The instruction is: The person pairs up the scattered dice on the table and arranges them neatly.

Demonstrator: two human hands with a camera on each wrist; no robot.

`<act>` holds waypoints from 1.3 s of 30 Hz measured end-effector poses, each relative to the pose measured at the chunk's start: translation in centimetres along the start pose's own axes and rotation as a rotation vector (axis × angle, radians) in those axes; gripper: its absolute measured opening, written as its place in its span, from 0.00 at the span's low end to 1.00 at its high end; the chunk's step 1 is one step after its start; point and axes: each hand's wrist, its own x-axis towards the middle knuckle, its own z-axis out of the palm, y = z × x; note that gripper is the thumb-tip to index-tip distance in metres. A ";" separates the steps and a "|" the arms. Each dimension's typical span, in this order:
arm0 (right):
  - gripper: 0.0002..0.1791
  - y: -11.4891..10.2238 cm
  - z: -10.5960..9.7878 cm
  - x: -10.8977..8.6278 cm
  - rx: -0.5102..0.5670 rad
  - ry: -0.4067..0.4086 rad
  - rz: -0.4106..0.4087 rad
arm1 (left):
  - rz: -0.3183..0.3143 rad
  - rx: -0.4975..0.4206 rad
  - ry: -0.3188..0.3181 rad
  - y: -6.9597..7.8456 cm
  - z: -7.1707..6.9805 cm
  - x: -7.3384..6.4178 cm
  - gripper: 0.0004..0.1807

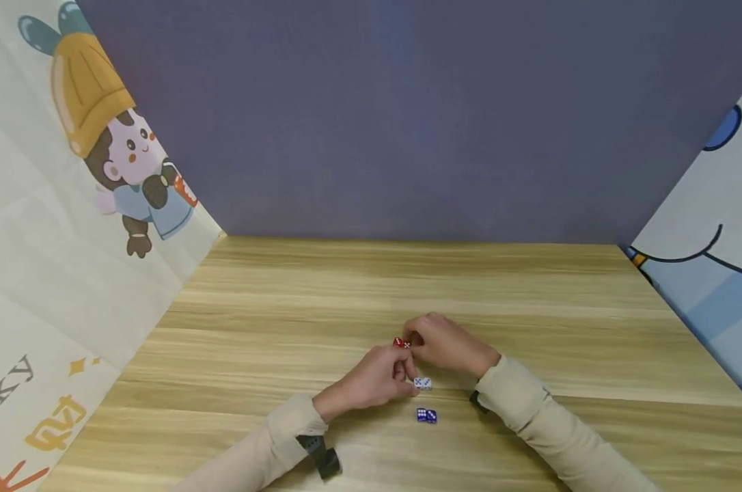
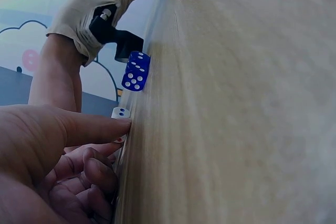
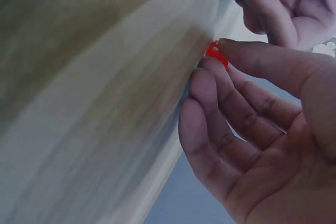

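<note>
Near the table's middle, my left hand (image 1: 374,377) has its thumb and index fingertips on either side of the left one of two white dice (image 1: 423,383). The left wrist view shows the thumb covering part of a white die (image 2: 121,113). My right hand (image 1: 447,345) pinches a red die (image 3: 216,55) between thumb and index finger, its other fingers loosely bent. Another red die (image 1: 398,342) sits close by on the left. Two blue dice (image 1: 427,415) stand side by side, closer to me than the white pair.
The wood-grain table (image 1: 272,294) meets a dark grey panel (image 1: 408,123) at the back. Cartoon-printed sheets flank it, one on the left (image 1: 51,260) and one on the right (image 1: 703,219). A black strap device (image 1: 320,456) hangs from the left wrist.
</note>
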 end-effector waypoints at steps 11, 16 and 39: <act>0.06 0.4 -0.2 0.2 -0.016 0.015 0.000 | -0.015 0.004 0.009 0.1 0.0 0.6 0.10; 0.06 0.7 -0.4 0.2 -0.014 0.008 -0.001 | -0.008 0.004 0.014 0.1 0.0 0.8 0.10; 0.04 1.7 -2.9 -1.0 0.004 0.008 0.059 | -0.040 0.002 0.007 0.0 0.3 1.4 0.09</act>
